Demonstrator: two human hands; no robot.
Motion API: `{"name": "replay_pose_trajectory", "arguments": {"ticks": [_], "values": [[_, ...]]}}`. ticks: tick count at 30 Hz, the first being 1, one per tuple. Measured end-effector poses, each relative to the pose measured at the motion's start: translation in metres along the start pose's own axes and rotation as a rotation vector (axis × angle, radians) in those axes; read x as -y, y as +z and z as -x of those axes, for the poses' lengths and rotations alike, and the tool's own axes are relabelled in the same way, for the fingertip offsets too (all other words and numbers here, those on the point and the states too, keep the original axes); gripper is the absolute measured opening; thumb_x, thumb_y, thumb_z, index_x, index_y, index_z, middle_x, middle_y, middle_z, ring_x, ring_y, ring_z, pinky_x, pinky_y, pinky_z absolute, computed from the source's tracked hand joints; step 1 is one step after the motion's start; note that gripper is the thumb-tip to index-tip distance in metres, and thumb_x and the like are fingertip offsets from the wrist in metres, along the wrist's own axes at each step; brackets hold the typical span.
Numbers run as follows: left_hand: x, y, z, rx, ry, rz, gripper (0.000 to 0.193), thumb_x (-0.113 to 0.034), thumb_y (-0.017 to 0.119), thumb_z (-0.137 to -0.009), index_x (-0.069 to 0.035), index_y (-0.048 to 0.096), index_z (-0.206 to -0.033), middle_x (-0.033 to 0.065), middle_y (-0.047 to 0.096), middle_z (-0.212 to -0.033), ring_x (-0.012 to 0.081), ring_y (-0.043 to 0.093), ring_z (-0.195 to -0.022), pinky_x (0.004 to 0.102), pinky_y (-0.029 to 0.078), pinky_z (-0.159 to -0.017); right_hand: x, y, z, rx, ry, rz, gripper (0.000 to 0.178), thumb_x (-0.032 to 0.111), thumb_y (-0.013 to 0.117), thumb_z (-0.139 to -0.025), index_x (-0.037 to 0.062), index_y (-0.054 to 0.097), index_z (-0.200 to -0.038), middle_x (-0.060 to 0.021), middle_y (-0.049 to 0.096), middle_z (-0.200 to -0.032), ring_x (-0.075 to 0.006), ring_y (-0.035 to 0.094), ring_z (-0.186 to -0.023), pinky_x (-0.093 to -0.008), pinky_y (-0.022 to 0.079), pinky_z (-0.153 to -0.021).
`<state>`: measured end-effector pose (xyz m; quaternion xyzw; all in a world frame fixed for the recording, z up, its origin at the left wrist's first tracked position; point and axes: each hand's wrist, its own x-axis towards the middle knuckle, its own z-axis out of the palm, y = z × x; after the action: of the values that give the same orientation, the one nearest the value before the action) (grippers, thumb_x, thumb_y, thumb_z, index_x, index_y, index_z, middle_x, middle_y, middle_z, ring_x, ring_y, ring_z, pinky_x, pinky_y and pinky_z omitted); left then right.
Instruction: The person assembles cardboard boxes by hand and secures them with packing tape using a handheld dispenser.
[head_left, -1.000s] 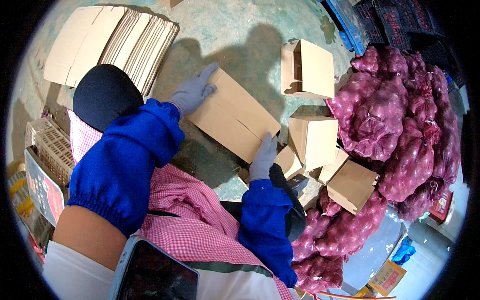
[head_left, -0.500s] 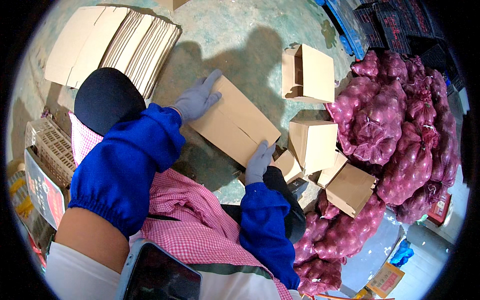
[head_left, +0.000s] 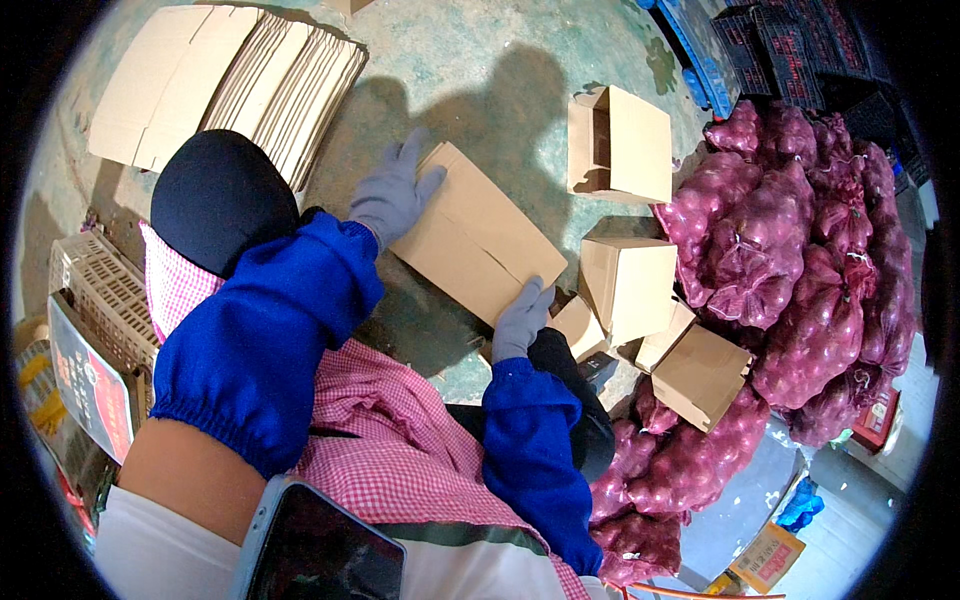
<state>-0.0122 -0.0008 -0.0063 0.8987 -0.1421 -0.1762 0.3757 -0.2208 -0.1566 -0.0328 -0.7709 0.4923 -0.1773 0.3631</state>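
Observation:
A flattened cardboard box (head_left: 482, 222) is held slantwise over the floor before me. My right hand (head_left: 522, 318), in a grey glove, grips its near right corner, with fingers lying over the top face. At the box's left end, my gloved left hand (head_left: 393, 195) has its fingers spread, slightly blurred. One of its digits meets the edge; the palm does not wrap round the cardboard. Past my right hand stand opened-up small boxes: one box (head_left: 640, 290) upright, another box (head_left: 635, 145) on its side farther off.
Beyond my left knee lies a stack of flat cardboard (head_left: 275, 90). Net sacks of red onions (head_left: 760, 240) pile up at the right, with an open box (head_left: 700, 375) against them. Black crates (head_left: 790, 55) stand far right, a plastic basket (head_left: 105, 290) at left. A phone (head_left: 320, 550) hangs at my front.
My left hand has shifted a little right, its fingers spreading wider at the box's end. The flattened box has moved slightly right, with my right hand still gripping its corner.

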Motion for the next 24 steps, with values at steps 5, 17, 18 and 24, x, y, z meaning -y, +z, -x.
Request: {"name": "replay_pose_trajectory", "arguments": {"ticks": [5, 17, 18, 24], "values": [[0.058, 0.036, -0.024, -0.146, -0.044, 0.335, 0.052, -0.041, 0.041, -0.089, -0.009, 0.039, -0.129, 0.0202, 0.047, -0.124, 0.0379, 0.053, -0.102, 0.0426, 0.043, -0.086, 0.002, 0.003, -0.002, -0.013, 0.042, 0.054, 0.052, 0.039, 0.035, -0.093, -0.0025, 0.04, -0.123, -0.027, 0.055, -0.109, -0.0384, 0.055, -0.095, -0.0392, 0.044, -0.081], [0.029, 0.014, -0.007, 0.074, 0.077, 0.091, 0.057, -0.048, 0.044, -0.086, -0.008, 0.043, -0.127, 0.0224, 0.057, -0.11, 0.0375, 0.055, -0.101, 0.0414, 0.042, -0.088, 0.015, 0.002, 0.003, -0.016, 0.057, 0.1, 0.053, 0.041, 0.035, -0.093, -0.0031, 0.041, -0.122, -0.0286, 0.056, -0.105, -0.0397, 0.056, -0.092, -0.0411, 0.045, -0.078], [0.03, 0.015, -0.007, 0.087, 0.073, 0.084, 0.058, -0.048, 0.044, -0.086, -0.008, 0.041, -0.128, 0.0224, 0.056, -0.111, 0.0375, 0.054, -0.102, 0.0414, 0.042, -0.089, 0.016, 0.003, 0.004, -0.034, 0.061, 0.13, 0.054, 0.041, 0.035, -0.093, -0.0029, 0.041, -0.123, -0.0285, 0.056, -0.104, -0.0397, 0.057, -0.092, -0.0412, 0.045, -0.078], [0.02, 0.002, -0.002, 0.143, 0.04, 0.051, 0.06, -0.048, 0.045, -0.086, -0.006, 0.04, -0.129, 0.0236, 0.056, -0.112, 0.0365, 0.054, -0.103, 0.0415, 0.042, -0.089, 0.018, 0.001, 0.006, -0.035, 0.043, 0.216, 0.053, 0.04, 0.035, -0.093, -0.0029, 0.039, -0.124, -0.0285, 0.057, -0.103, -0.0408, 0.058, -0.092, -0.0426, 0.046, -0.076]]}}
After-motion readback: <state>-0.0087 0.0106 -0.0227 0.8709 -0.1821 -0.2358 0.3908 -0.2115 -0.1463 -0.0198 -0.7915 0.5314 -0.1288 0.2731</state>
